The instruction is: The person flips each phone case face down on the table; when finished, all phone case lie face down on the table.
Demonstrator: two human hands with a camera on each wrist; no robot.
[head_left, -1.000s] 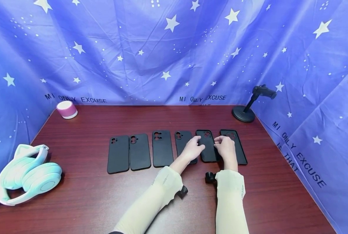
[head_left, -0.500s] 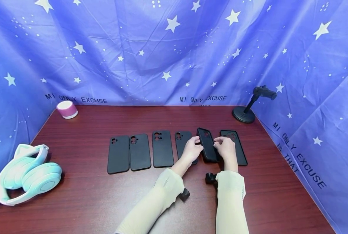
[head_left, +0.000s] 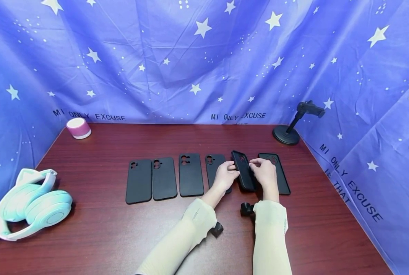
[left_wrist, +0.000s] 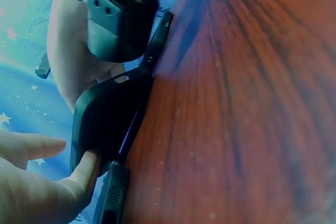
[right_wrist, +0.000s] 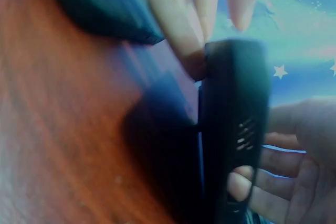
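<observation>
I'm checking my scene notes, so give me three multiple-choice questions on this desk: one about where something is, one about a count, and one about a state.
1. Where is the pink speaker?
A. far left corner of the table
B. beside the phone stand
C. on the headphones

2. How many black phone cases show?
A. four
B. six
C. eight

3. How does the fifth case from the left stand?
A. flat on the table
B. tipped up on its edge between both hands
C. stacked on another case

Answers: 1 A, it sits at the far left by the curtain. 2 B, six lie in one row. 3 B, the left hand and right hand pinch it tilted off the wood.
</observation>
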